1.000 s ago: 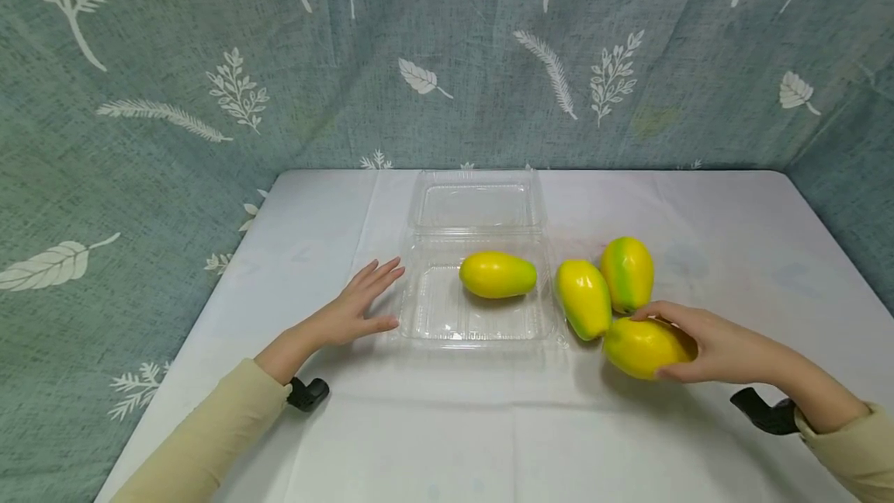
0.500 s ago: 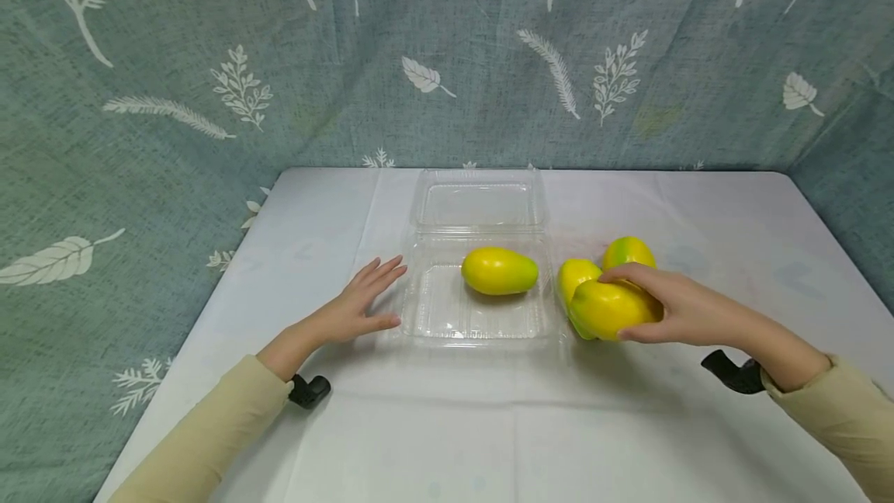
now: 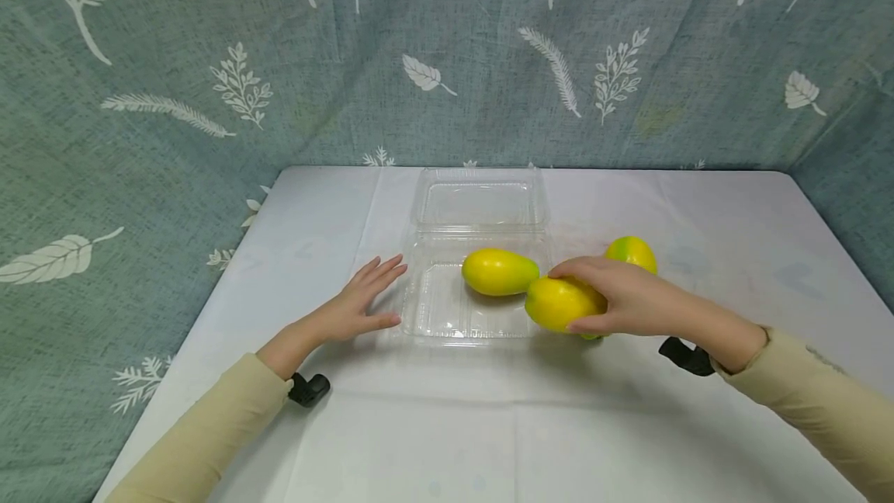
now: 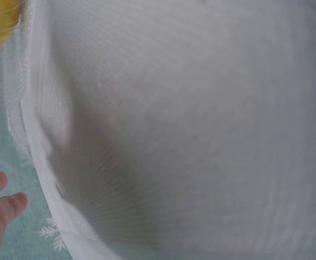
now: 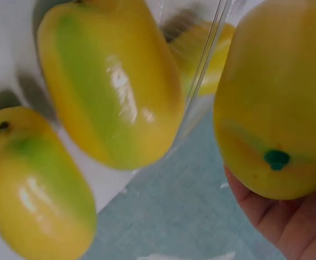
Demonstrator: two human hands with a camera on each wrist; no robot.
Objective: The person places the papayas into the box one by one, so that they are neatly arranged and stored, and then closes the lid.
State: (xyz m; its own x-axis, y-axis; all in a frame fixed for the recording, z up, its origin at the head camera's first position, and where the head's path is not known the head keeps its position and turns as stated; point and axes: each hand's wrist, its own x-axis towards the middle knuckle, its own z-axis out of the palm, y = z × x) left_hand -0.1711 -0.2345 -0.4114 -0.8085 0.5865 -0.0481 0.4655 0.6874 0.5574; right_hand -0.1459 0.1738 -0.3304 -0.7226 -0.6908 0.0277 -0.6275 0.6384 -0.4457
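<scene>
My right hand [image 3: 632,297] grips a yellow papaya [image 3: 559,304], fingers over the top and thumb along the near side. The fruit is held above the right rim of a clear plastic clamshell box [image 3: 438,305]. Inside that box lies another papaya [image 3: 496,272], its greenish end toward the held one. Two more papayas rest right of the box; one papaya [image 5: 111,92] and its neighbour papaya [image 5: 38,187] show green streaks in the right wrist view, while my right hand partly hides them in the head view. My left hand [image 3: 349,307], fingers spread, sits beside the box's left edge.
The box's lid [image 3: 478,204] is folded back flat toward the far edge of the white-covered table [image 3: 447,433]. A leaf-patterned curtain [image 3: 447,53] stands behind and at both sides. A black wrist mount [image 3: 310,390] sits on each arm.
My right hand has lifted the papaya from the table's right side and carried it left, over the other papayas, to the box's right edge. The left hand has kept its place.
</scene>
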